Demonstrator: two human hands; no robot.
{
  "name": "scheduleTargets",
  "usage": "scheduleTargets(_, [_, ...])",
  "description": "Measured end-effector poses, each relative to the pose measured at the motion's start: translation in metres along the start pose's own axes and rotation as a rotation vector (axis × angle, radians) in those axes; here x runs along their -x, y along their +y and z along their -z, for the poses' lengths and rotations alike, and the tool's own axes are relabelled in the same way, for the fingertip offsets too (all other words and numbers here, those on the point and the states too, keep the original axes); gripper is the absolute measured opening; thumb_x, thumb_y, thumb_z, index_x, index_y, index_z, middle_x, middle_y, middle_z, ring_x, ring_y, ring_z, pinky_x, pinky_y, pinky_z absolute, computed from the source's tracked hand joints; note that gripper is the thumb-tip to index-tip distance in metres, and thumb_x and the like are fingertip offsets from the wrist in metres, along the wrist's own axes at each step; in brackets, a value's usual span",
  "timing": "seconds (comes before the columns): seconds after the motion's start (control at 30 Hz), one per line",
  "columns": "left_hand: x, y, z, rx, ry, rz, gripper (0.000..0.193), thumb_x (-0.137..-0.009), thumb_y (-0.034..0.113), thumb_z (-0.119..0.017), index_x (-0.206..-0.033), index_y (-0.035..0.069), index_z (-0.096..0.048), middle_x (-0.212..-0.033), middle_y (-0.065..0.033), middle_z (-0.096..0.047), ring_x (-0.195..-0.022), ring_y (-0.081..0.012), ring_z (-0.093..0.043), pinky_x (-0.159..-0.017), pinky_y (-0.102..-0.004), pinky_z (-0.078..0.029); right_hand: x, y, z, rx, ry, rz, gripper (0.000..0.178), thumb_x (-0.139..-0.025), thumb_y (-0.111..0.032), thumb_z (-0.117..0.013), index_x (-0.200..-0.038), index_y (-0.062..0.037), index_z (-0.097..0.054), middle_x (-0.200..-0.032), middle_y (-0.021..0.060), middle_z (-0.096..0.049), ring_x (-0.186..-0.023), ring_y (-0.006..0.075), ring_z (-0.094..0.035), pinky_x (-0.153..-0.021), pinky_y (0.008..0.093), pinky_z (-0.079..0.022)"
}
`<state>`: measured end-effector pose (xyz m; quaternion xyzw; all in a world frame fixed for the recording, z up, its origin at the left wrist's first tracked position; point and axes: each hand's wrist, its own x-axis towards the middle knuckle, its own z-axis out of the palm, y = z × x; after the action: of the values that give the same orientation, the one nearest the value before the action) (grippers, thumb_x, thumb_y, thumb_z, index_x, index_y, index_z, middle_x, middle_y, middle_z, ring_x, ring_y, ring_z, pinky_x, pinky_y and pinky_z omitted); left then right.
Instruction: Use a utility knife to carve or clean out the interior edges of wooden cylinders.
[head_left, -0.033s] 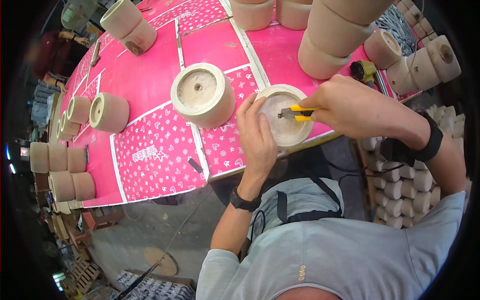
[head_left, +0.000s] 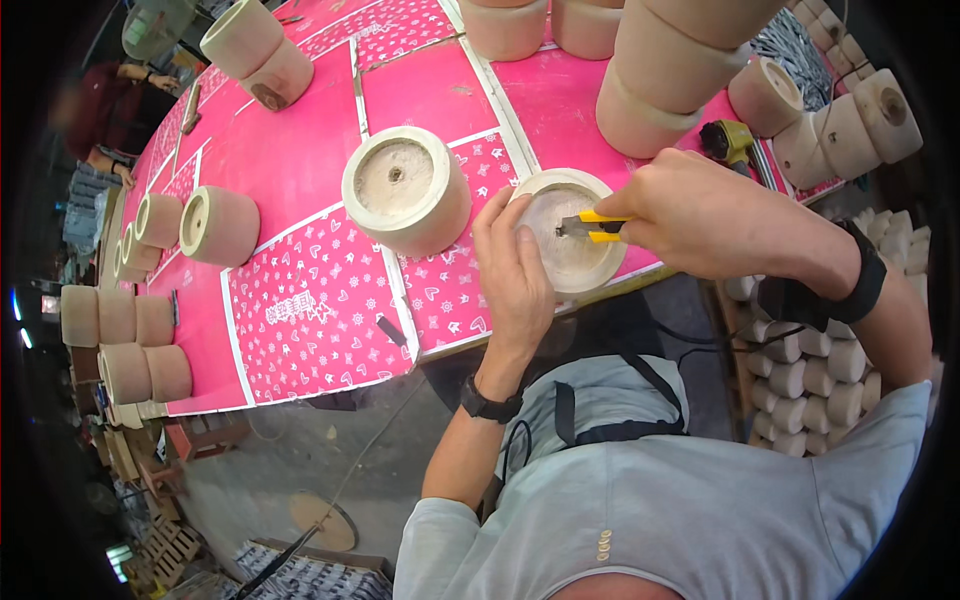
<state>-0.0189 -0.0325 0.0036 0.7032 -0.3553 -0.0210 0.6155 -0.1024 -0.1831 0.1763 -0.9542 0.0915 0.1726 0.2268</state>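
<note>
At the table edge stands a pale round block [head_left: 598, 265] with a sunken face turned up and a small dark hole in its middle. My left hand [head_left: 515, 265] grips its left side, fingers over the rim. Yellow-handled pliers [head_left: 603, 236] are held in my right hand [head_left: 690, 215], which is closed round the handles. The jaws meet the centre of the sunken face; whether they pinch anything there is too small to tell. Left of my left hand sits a second pale block [head_left: 405, 190], also with a recess and centre hole.
A pink patterned sheet covers the table [head_left: 300, 180]. Stacked blocks [head_left: 655, 80] rise behind the worked one, and a yellow-and-black power tool [head_left: 728, 142] lies to the right. More blocks [head_left: 800, 375] fill a pallet beside me. Another person [head_left: 105, 110] stands at the far left.
</note>
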Motion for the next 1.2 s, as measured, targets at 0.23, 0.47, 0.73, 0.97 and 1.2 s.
scheduleTargets(0.23, [0.000, -0.001, -0.001, -0.008, 0.000, -0.008, 0.032, -0.098, 0.004, -0.042, -0.125, 0.000, -0.058, -0.134, -0.0187, -0.050, -0.126, -0.0317, -0.048, -0.107, -0.0406, -0.037, -0.022, -0.018, 0.017, 0.303, -0.143, 0.028, 0.023, -0.084, -0.004, -0.058, -0.100, 0.0080, -0.070, -0.073, 0.0259, -0.066, -0.068, 0.0365, -0.069, -0.065, 0.0427, -0.055])
scheduleTargets(0.47, [-0.001, -0.001, -0.004, -0.024, 0.007, -0.031, 0.031, -0.098, 0.001, -0.043, -0.126, -0.002, -0.056, -0.134, -0.0210, -0.049, -0.127, -0.0347, -0.047, -0.108, -0.0419, -0.037, -0.043, -0.026, 0.037, 0.305, -0.428, -0.119, 0.024, -0.086, -0.003, -0.054, -0.099, 0.0092, -0.070, -0.060, 0.0152, -0.064, -0.050, 0.0215, -0.066, -0.048, 0.0328, -0.053])
scheduleTargets(0.73, [0.002, -0.002, -0.006, -0.038, 0.042, -0.027, 0.030, -0.099, 0.004, -0.042, -0.123, -0.002, -0.058, -0.133, -0.0193, -0.050, -0.127, -0.0325, -0.047, -0.108, -0.0407, -0.037, -0.045, -0.013, 0.037, 0.154, -0.418, -0.135, 0.034, -0.085, -0.004, -0.052, -0.113, 0.0064, -0.069, -0.062, 0.0100, -0.062, -0.051, 0.0191, -0.064, -0.046, 0.0294, -0.051])
scheduleTargets(0.97, [0.003, -0.002, 0.001, -0.010, 0.016, -0.013, 0.030, -0.100, 0.004, -0.042, -0.125, -0.002, -0.057, -0.134, -0.0198, -0.050, -0.127, -0.0323, -0.048, -0.108, -0.0408, -0.037, -0.037, -0.021, 0.017, 0.398, -0.207, 0.034, 0.019, -0.079, -0.001, -0.059, -0.091, 0.0084, -0.070, -0.072, 0.0223, -0.067, -0.064, 0.0346, -0.068, -0.059, 0.0408, -0.055])
scheduleTargets(1.2, [-0.001, -0.002, -0.001, 0.012, -0.010, -0.031, 0.031, -0.098, -0.001, -0.043, -0.127, -0.002, -0.055, -0.134, -0.0230, -0.047, -0.127, -0.0369, -0.047, -0.108, -0.0437, -0.038, -0.028, -0.044, 0.024, 0.356, -0.153, 0.059, 0.012, -0.073, 0.002, -0.062, -0.081, 0.0082, -0.069, -0.072, 0.0259, -0.066, -0.071, 0.0399, -0.068, -0.065, 0.0450, -0.055])
